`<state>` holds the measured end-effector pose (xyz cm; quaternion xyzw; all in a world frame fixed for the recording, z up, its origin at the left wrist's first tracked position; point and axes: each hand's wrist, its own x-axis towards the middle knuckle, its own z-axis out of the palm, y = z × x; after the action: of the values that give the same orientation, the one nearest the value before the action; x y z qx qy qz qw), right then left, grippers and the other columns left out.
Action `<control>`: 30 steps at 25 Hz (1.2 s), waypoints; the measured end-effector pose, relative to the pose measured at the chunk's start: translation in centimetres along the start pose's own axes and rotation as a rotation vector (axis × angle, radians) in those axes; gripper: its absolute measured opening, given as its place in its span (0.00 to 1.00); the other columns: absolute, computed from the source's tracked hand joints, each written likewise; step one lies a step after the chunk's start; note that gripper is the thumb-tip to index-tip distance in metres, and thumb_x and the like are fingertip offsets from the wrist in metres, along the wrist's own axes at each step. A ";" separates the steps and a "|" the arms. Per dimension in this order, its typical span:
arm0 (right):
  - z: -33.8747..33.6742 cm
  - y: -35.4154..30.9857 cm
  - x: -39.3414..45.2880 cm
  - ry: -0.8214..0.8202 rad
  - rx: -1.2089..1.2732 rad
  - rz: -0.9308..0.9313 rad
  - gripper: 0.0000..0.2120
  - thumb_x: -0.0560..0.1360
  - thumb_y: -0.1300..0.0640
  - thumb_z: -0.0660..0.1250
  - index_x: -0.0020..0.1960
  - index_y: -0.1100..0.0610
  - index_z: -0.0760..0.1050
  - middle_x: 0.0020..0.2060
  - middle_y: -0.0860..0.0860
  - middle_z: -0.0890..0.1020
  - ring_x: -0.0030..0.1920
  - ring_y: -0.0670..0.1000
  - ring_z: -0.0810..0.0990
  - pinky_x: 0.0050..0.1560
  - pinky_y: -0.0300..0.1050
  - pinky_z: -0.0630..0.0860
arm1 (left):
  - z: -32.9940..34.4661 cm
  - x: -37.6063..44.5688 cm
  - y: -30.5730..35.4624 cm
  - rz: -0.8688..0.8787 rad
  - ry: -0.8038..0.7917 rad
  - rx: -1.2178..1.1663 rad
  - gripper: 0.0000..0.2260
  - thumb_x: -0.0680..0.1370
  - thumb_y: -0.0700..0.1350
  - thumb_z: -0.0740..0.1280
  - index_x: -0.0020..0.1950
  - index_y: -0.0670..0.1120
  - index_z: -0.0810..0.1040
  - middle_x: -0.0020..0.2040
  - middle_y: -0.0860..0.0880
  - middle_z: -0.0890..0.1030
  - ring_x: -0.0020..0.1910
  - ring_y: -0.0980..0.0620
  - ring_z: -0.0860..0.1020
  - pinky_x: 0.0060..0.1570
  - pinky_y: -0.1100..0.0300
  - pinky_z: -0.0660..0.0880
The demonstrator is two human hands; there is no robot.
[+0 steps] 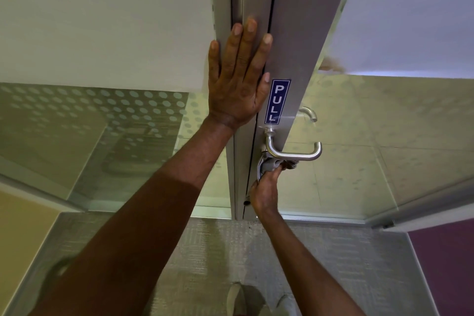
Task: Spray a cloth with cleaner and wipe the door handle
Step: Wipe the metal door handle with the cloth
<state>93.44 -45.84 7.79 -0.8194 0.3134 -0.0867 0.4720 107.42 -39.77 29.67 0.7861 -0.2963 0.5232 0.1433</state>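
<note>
A brushed steel lever door handle (295,153) sticks out from the grey metal door frame (297,33), just below a blue PULL sticker (276,101). My right hand (265,191) is closed on a grey cloth (269,164) and presses it against the underside of the handle near its base. My left hand (238,77) lies flat with fingers spread on the door's edge above the sticker, holding nothing. No spray bottle is in view.
A second lever handle (309,112) shows through the glass on the door's far side. Frosted dotted glass panels (128,110) flank the door. Grey carpet (218,251) lies below, with my shoes (238,300) at the bottom edge.
</note>
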 end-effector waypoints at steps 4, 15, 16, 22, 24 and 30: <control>1.0 -0.7 1.1 -0.074 0.035 0.061 0.20 0.75 0.71 0.60 0.64 0.58 0.62 0.58 0.53 0.69 0.54 0.58 0.80 0.55 0.54 0.82 | 0.1 -0.1 -0.1 0.001 0.005 -0.009 0.23 0.84 0.51 0.57 0.79 0.45 0.62 0.78 0.38 0.67 0.81 0.44 0.58 0.81 0.44 0.43; -6.4 -2.4 -4.9 -0.487 0.527 0.190 0.21 0.80 0.73 0.57 0.66 0.57 0.77 0.56 0.60 0.84 0.56 0.56 0.83 0.54 0.45 0.81 | -0.7 0.1 -0.1 0.006 -0.012 -0.057 0.25 0.84 0.51 0.60 0.80 0.45 0.62 0.79 0.38 0.67 0.81 0.40 0.58 0.81 0.44 0.42; -7.2 -2.9 -5.7 -0.486 0.572 0.176 0.22 0.79 0.73 0.57 0.65 0.56 0.77 0.56 0.58 0.85 0.58 0.56 0.84 0.57 0.46 0.81 | -0.8 0.2 0.0 0.002 -0.017 -0.062 0.25 0.84 0.51 0.60 0.80 0.45 0.61 0.79 0.39 0.65 0.82 0.43 0.55 0.81 0.44 0.41; -12.3 -5.3 -8.7 -0.438 0.942 0.227 0.24 0.70 0.72 0.62 0.64 0.63 0.78 0.55 0.64 0.85 0.55 0.61 0.86 0.52 0.51 0.84 | -3.5 0.4 0.5 -0.056 -0.139 -0.168 0.27 0.84 0.49 0.62 0.82 0.45 0.60 0.82 0.38 0.62 0.83 0.40 0.55 0.82 0.43 0.42; -13.8 -5.7 -9.0 -0.458 1.062 0.266 0.25 0.68 0.70 0.65 0.65 0.66 0.77 0.55 0.66 0.84 0.55 0.64 0.85 0.55 0.56 0.83 | -5.1 0.4 1.2 -0.094 -0.180 -0.250 0.26 0.85 0.48 0.61 0.82 0.44 0.61 0.83 0.39 0.59 0.84 0.40 0.54 0.82 0.41 0.45; -16.3 -6.2 -9.6 -0.453 1.187 0.383 0.24 0.68 0.62 0.70 0.65 0.65 0.79 0.51 0.64 0.85 0.51 0.63 0.85 0.68 0.64 0.73 | -9.3 -6.4 3.8 -0.340 -0.393 -0.571 0.24 0.86 0.52 0.55 0.81 0.46 0.66 0.85 0.46 0.55 0.84 0.50 0.53 0.82 0.51 0.55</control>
<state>81.38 -49.64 23.16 -0.3479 0.2456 0.0151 0.9047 96.44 -35.77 27.34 0.8379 -0.3173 0.2278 0.3814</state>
